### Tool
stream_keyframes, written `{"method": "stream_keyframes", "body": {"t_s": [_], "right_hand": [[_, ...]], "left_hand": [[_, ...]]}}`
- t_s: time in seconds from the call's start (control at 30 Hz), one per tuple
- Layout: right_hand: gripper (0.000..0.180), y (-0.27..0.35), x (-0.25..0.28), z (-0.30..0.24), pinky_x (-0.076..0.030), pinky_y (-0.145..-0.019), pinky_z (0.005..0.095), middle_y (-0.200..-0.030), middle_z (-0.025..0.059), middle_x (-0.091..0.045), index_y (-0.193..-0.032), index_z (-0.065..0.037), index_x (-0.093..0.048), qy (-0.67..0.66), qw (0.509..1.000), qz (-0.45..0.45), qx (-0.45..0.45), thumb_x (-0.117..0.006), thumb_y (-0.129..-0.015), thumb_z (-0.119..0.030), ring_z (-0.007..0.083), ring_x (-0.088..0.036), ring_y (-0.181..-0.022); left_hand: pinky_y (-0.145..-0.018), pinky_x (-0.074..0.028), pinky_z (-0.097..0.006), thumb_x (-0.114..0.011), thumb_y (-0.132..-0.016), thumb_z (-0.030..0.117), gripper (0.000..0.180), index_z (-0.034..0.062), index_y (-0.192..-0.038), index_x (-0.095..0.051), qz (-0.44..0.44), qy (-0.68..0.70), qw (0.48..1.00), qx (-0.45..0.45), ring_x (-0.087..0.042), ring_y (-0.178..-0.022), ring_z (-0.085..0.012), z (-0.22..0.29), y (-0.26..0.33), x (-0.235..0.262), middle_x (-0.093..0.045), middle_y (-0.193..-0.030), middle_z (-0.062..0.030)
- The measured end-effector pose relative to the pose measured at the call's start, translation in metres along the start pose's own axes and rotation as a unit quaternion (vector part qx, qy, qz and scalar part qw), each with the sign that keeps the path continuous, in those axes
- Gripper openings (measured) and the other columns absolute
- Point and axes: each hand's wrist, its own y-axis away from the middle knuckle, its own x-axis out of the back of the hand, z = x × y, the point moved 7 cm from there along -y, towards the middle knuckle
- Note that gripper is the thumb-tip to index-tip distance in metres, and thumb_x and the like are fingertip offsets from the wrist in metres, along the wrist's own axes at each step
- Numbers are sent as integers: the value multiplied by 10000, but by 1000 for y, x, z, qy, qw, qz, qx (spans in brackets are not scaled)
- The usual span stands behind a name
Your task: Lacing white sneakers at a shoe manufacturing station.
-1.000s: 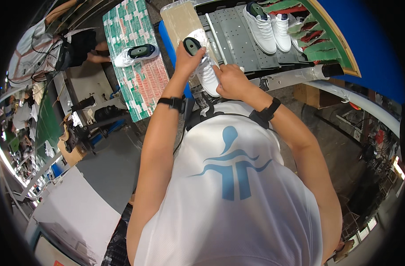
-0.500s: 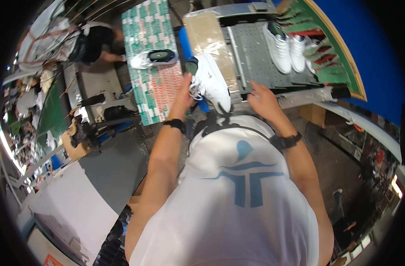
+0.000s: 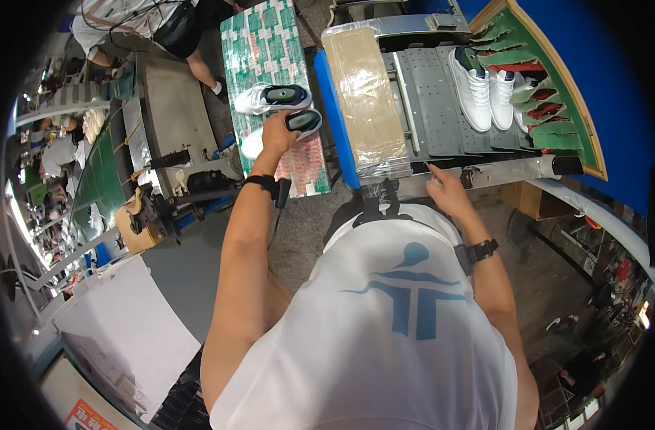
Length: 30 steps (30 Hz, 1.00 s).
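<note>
My left hand [image 3: 276, 133] is closed around the ankle opening of a white sneaker [image 3: 252, 145] with a dark green lining. This shoe rests on a board covered in green, white and red printed tape [image 3: 259, 50]. Right beside it, on the far side, lies another white sneaker [image 3: 250, 100] with its dark insole facing up. My right hand [image 3: 448, 190] hovers at the near edge of a grey slatted conveyor [image 3: 429, 100]. Its index finger is stretched out and it holds nothing. Farther along the conveyor stand two white sneakers [image 3: 475, 93], [image 3: 501, 99].
A brown cardboard panel wrapped in clear film [image 3: 367, 93] covers the conveyor's left end, with a blue edge [image 3: 336, 118] beside it. Ragged green and red strips [image 3: 549, 132] hang in a framed opening on the right. Another person [image 3: 180, 29] stands at the far left.
My left hand has carried the white sneaker left from beside the cardboard panel onto the taped board. My right hand has shifted slightly. The whole view has swung a little.
</note>
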Motion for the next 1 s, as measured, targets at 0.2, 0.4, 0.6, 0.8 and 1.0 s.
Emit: {"method": "stream_keyframes", "body": {"t_s": [0.2, 0.4, 0.6, 0.8, 1.0], "right_hand": [[624, 31, 18, 46, -489, -1122, 434, -1378, 323, -664, -1446, 62, -612, -52, 996, 61, -41, -649, -942, -303, 440, -640, -1315], [604, 61, 25, 95, -531, -1025, 454, -1228, 295, -705, -1429, 56, -626, -72, 990, 113, -46, -695, -924, -268, 420, -687, -1176], [661, 126, 56, 127, -545, -904, 499, -1041, 251, -693, -1461, 47, -582, 12, 972, 230, -43, -719, -873, -223, 438, -676, -994], [643, 170, 56, 188, -547, -945, 467, -1115, 278, -709, -1465, 73, -576, -47, 962, 234, -136, -685, -892, -198, 434, -691, -1060], [552, 126, 91, 185, -510, -1064, 420, -1300, 264, -719, -1465, 47, -597, -75, 963, 180, -185, -619, -964, -186, 372, -683, -1255]], "left_hand": [[-1102, -484, -487, -881, -765, 228, 574, 53, -1288, -720, -6, 69, 990, -125, -654, -1241, -411, 155, 12, -82, -708, -1335, -196], [-1182, -453, -447, -880, -846, 317, 853, -27, -1534, -510, -93, 255, 960, -68, -554, -1428, -411, 352, -35, -211, -567, -1524, -302], [-1264, -350, -436, -931, -765, 453, 1321, -120, -1647, -132, -81, 407, 907, 73, -402, -1527, -438, 467, -114, -287, -361, -1642, -353], [-1083, -523, -428, -973, -701, 251, 999, -17, -1466, -389, 62, 350, 928, 110, -655, -1239, -378, 480, -124, -285, -632, -1366, -228], [-907, -611, -401, -789, -914, 187, 430, 89, -1305, -641, -184, 641, 740, 86, -725, -1100, -200, 431, -116, -247, -747, -1175, -45]]}}
